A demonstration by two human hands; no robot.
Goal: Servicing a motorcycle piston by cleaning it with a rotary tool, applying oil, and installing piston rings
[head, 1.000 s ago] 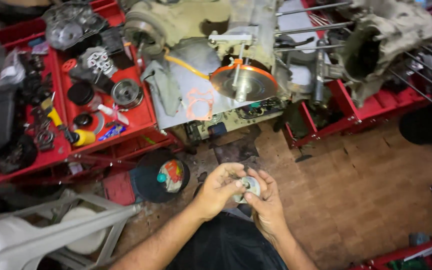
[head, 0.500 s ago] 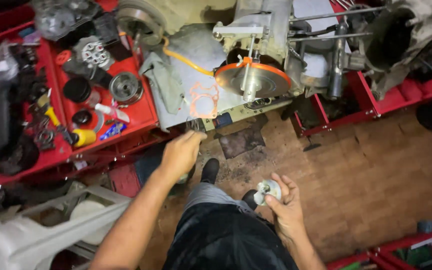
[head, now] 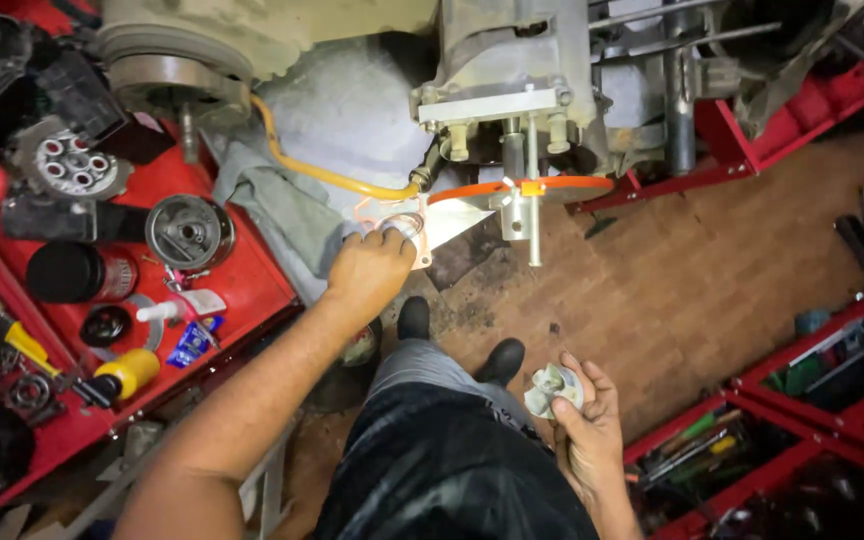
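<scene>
Left hand (head: 370, 272): stretched forward, fingers curled onto a pale gasket (head: 392, 222) lying on the grey cloth (head: 292, 215) under the engine casing (head: 512, 70).
Right hand (head: 584, 425): low beside the knee, closed around a small white impeller (head: 552, 388).
Red tray (head: 242, 290): left, holding loose parts.

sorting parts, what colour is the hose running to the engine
Yellow hose, curving to the engine; clearest in the head view.

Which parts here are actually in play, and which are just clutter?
In play:
- left hand on the thin gasket
- right hand holding a small pale impeller-like part
- engine casing

Lying about:
- round metal drum
- yellow-handled tool
- black cylinder
- grey rag
</scene>
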